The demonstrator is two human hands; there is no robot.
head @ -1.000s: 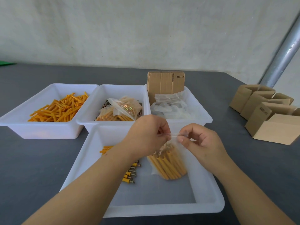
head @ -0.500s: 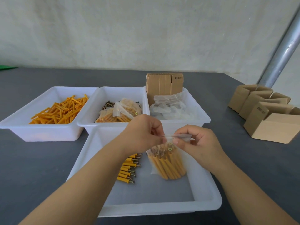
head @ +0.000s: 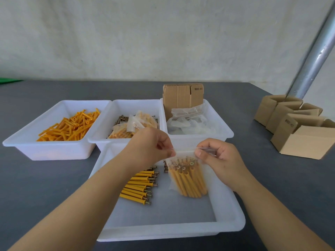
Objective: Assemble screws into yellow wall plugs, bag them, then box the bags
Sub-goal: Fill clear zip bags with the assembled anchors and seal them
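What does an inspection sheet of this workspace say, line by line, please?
Surface: grey table, four white trays.
Job's things: loose yellow plugs in far-left tray; filled bags over screws in middle tray; empty bags and flat carton in right tray; assembled plugs in near tray.
Clutter: folded cardboard boxes at right.
Hands: left hand and right hand pinch the top of a filled bag.
Cables: nothing seen.
Surroundings: pale wall, metal pole.
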